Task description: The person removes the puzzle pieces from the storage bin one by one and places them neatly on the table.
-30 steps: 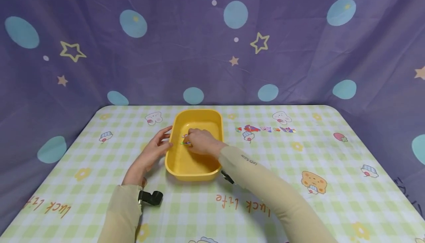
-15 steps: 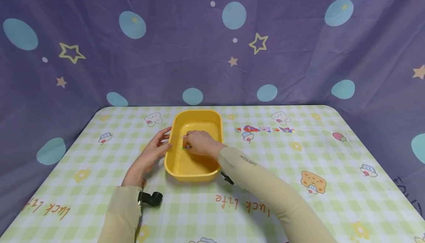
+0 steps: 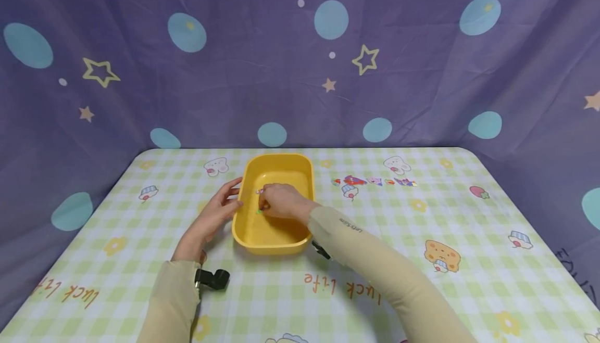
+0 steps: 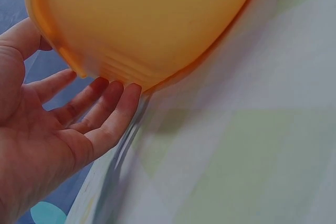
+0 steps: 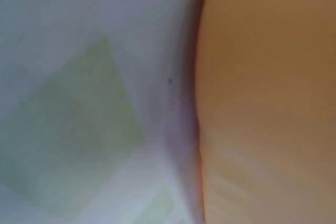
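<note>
A yellow rectangular tub (image 3: 274, 250) stands upright on the table in the head view. My left hand (image 3: 215, 215) rests against its left side; in the left wrist view the spread fingers (image 4: 123, 111) touch the tub's wall, with the thumb near its rim. My right hand (image 3: 283, 201) reaches down inside the tub with bent fingers. By its fingertips shows a small flat green piece (image 3: 259, 211), mostly covered by the hand. A small whitish piece (image 3: 259, 191) lies on the tub's floor just beyond. Whether the right fingertips pinch the green piece is hidden.
Several small flat colourful cutouts, among them a red one (image 3: 354, 180) and a purple one (image 3: 405, 182), lie in a row right of the tub. A checked cloth (image 3: 375, 244) covers the table. Behind its far edge hangs a purple curtain (image 3: 225, 103).
My right hand has shifted slightly inside the tub. The green piece by its fingertips has moved a little toward me, and less of it shows. My left hand and the tub keep their places.
</note>
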Motion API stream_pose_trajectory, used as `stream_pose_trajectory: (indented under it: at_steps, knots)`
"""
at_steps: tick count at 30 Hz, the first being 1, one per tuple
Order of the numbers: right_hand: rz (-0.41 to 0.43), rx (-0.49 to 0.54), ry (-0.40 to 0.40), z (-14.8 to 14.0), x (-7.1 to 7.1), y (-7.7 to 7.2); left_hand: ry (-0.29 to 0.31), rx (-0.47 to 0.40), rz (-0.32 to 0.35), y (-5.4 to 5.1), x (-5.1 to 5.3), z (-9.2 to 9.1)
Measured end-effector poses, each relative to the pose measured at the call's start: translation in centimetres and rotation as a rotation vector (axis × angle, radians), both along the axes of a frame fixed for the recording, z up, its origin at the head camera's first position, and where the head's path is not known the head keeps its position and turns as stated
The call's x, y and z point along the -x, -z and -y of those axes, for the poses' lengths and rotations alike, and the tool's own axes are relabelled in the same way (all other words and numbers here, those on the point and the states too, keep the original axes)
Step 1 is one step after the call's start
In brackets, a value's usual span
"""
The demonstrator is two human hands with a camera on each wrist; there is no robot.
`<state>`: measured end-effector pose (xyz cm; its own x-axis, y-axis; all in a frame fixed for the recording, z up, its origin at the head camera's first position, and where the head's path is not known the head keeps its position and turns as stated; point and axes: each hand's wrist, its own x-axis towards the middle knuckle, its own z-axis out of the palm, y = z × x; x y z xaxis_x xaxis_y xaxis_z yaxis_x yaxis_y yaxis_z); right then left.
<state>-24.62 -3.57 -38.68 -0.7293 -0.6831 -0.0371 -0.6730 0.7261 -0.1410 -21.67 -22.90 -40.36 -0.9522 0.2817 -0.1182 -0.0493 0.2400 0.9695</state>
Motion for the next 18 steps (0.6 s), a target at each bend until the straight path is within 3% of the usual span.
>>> stream_pose_trajectory:
  at_steps: [18]
  knots:
    - [0.014,0.004,-0.018,0.13,0.14,0.00,-0.001,-0.001,-0.008,0.12,-0.05,-0.06]
